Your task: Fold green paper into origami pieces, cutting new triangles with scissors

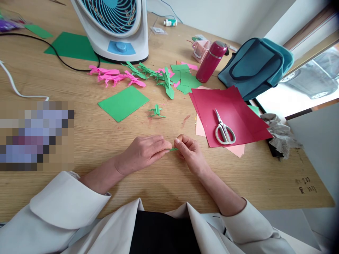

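Note:
A small piece of green paper [173,149] shows as a thin strip between my two hands, just above the wooden table. My left hand [148,150] pinches its left end, fingers pressed together. At the other end, my right hand [189,151] is closed on it with thumb and curled fingers. Most of the paper is hidden by my fingers. Beyond the hands stands a small folded green paper figure [157,111] with thin legs. A flat green paper sheet [123,103] lies farther back to the left.
White-handled scissors [224,132] rest on red paper sheets [246,116] at the right. Folded pink figures [113,76] and green figures [166,83] lie before a fan [116,46]. A red flask [212,61] and a teal bag [254,67] stand at the back right.

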Demonstrator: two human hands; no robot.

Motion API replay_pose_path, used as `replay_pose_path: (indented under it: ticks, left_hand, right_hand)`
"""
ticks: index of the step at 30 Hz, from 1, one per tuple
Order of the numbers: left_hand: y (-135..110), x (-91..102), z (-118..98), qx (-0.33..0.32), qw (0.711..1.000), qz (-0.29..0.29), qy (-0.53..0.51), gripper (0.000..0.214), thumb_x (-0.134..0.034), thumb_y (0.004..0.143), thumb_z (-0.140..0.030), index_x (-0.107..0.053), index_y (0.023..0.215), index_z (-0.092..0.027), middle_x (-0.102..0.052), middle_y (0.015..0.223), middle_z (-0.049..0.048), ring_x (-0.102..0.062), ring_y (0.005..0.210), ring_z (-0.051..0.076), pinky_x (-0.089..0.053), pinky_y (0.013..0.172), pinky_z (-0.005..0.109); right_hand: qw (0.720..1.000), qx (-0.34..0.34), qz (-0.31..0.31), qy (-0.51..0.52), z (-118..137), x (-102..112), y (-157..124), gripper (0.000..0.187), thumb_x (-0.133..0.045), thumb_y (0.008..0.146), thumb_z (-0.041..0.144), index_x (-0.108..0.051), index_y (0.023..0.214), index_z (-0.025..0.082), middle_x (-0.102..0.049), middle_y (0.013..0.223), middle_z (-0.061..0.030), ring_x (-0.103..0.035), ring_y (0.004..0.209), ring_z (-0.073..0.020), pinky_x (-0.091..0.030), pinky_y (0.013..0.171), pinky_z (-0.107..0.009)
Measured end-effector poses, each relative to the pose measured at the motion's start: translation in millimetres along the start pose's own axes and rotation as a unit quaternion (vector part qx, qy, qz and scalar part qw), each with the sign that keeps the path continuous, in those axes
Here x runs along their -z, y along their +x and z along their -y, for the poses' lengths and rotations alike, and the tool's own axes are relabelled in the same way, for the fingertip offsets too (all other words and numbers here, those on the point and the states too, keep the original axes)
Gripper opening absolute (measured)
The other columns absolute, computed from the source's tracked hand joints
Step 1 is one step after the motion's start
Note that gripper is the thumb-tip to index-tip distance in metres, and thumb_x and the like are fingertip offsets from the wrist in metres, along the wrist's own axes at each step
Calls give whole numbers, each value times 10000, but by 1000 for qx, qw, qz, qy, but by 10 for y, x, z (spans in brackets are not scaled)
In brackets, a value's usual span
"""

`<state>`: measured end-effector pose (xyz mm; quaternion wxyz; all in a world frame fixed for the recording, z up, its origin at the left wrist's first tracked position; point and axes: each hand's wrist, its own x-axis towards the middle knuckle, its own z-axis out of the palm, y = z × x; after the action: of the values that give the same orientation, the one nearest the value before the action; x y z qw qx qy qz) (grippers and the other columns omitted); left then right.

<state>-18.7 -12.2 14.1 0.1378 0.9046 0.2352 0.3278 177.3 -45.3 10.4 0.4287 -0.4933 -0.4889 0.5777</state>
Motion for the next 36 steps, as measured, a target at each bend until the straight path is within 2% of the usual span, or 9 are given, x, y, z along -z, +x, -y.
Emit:
replay_pose_path:
  ticks: [5, 10, 17, 22, 36]
  left_hand:
    - [10, -8, 0, -6, 999, 10, -40, 97, -515, 968, -179, -610, 955, -197, -611, 760, -4, -597, 710, 120, -441, 681, 229]
    - [10, -7, -3, 3, 998, 11, -62, 97, -524, 963, -171, -617, 981, -192, -636, 782, -3, -610, 733, 116, -444, 702, 225]
    - [-7, -27, -11, 69, 997, -4, -44, 14, -586, 936, -209, -590, 945, -200, -661, 797, -30, -599, 664, 99, -432, 665, 213]
    - [4, -25, -12, 70, 996, -1, -45, 23, -585, 942, -218, -578, 945, -195, -663, 817, -33, -602, 678, 90, -429, 669, 207]
    - [4, -20, -8, 71, 996, -9, -51, 78, -614, 934, -253, -566, 966, -200, -679, 861, -34, -640, 738, 90, -452, 697, 197]
  right_hand:
    - [998, 23, 22, -55, 60, -1, -14, 440, -625, 851, 601, -563, 708, 189, -392, 604, 49, -297, 556, -97, -233, 530, -256]
    - [998, 23, 28, -59, 81, 12, -1, 473, -654, 805, 636, -566, 711, 181, -440, 629, 37, -347, 592, -103, -270, 558, -257]
    - [999, -1, 40, -37, 37, -7, 16, 463, -706, 755, 632, -554, 750, 195, -441, 641, 39, -346, 598, -106, -263, 542, -252]
    - [999, 3, 43, -27, -17, -7, 25, 428, -719, 765, 593, -557, 763, 198, -440, 645, 41, -342, 600, -107, -259, 540, -252]
    - [997, -8, 70, -33, 51, -2, 15, 434, -681, 805, 597, -529, 790, 191, -482, 665, 44, -406, 571, -93, -304, 535, -248]
